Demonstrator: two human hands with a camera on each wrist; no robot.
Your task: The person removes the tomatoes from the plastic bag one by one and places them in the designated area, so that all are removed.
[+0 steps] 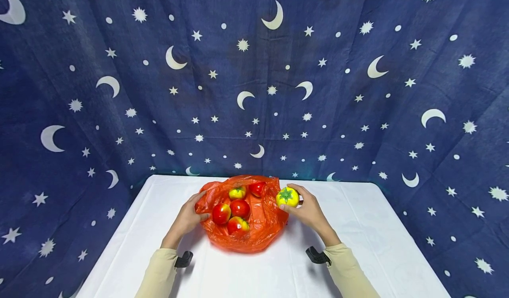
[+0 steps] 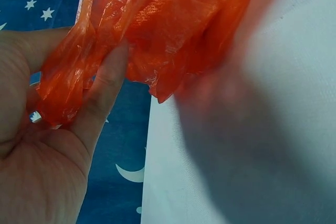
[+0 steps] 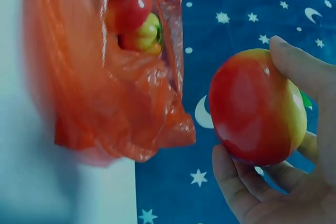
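Note:
An orange-red plastic bag (image 1: 262,227) lies on the table with its mouth open upward. Inside are several red-and-yellow tomatoes (image 1: 240,208), some showing a green calyx. At the bag's left edge, my left hand (image 1: 188,214) holds the thin plastic; in the left wrist view a gathered fold (image 2: 65,85) of it sits between thumb and fingers. To the right of the bag, my right hand (image 1: 309,207) grips one tomato (image 1: 287,197) between thumb and fingers, its yellow top and green calyx showing. The right wrist view shows that tomato's red underside (image 3: 252,111), apart from the bag.
The table (image 1: 246,276) has a white cover. Behind and on both sides hangs a dark blue curtain (image 1: 222,68) with white moons and stars. Black wrist straps (image 1: 316,255) sit on both forearms, near the table surface.

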